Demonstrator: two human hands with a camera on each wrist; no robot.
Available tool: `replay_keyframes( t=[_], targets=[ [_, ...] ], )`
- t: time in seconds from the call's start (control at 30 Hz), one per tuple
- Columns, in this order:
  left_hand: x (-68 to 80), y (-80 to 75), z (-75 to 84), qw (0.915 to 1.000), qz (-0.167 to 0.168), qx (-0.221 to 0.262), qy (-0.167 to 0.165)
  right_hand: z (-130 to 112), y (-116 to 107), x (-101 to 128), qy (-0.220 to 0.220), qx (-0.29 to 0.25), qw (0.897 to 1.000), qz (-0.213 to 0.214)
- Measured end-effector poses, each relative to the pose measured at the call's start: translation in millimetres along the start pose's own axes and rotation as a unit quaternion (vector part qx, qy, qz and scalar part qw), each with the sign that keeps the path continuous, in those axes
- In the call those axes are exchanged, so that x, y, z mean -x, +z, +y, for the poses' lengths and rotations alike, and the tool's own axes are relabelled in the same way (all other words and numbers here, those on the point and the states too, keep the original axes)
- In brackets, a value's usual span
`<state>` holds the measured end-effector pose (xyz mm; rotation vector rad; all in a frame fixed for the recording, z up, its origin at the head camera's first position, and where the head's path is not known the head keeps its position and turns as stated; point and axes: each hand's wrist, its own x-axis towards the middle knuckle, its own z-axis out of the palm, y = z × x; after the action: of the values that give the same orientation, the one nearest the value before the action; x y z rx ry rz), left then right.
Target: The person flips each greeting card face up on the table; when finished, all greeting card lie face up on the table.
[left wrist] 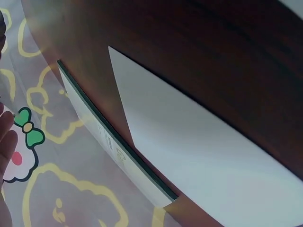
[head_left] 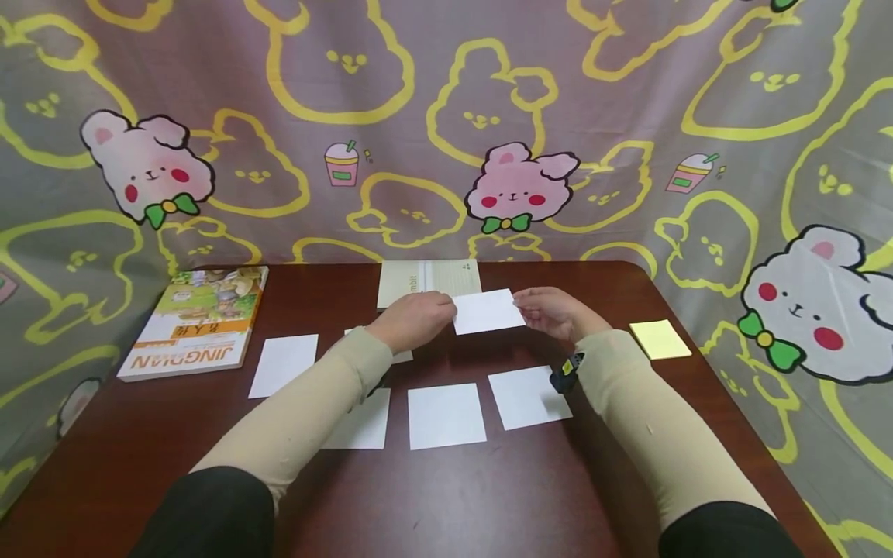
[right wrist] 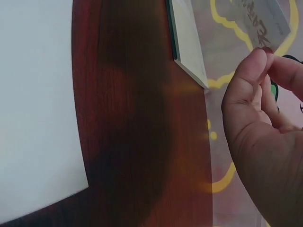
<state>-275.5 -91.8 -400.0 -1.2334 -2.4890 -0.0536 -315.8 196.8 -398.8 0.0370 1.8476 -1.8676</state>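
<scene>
A white card [head_left: 488, 311] is held up over the table between both hands. My left hand [head_left: 417, 319] grips its left edge, and my right hand [head_left: 554, 311] pinches the right edge with thumb and fingertips. From the right wrist, brown lettering shows on the far side of the held card [right wrist: 267, 23]; the side facing the head camera is plain white. Below lie more white cards: a front row with a left card [head_left: 366, 422] partly behind the left forearm, a middle card [head_left: 446, 416] and a right card [head_left: 530, 397]. Another card [head_left: 403, 357] is mostly hidden by the left arm.
A pale notebook [head_left: 429, 280] lies at the table's back edge, behind the hands. At the left are a thick book [head_left: 198, 322] and one more white card [head_left: 282, 364]. A yellow sticky-note pad [head_left: 660, 339] is near the right edge. Patterned cloth [head_left: 418, 155] surrounds the table [head_left: 446, 504].
</scene>
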Motion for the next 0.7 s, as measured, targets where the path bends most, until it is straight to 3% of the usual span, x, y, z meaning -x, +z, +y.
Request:
replay_keyframes(
  t=[0.17,0.3,0.4,0.6,0.7],
  targets=[
    [0.2,-0.4,-0.4,0.9935,-0.003,0.094,-0.064,0,0,0,-0.005,-0.036,0.999,0.005],
    [-1.9,-1.8,0.5,0.9679,0.008,0.202,-0.149,2,-1,-1,-0.006,-0.073,0.997,0.001],
    [-4.9,-1.3,1.1,0.9487,0.016,0.251,-0.192,3,-1,-2,-0.011,-0.071,0.997,-0.006],
    [-7.3,1.8,2.1,0.9276,0.013,0.296,-0.228,8,-1,-4,-0.029,0.018,0.999,0.024],
    [-6.7,0.4,2.3,0.9046,0.001,0.338,-0.259,10,1,-4,-0.064,0.1,0.992,0.039]
  ],
)
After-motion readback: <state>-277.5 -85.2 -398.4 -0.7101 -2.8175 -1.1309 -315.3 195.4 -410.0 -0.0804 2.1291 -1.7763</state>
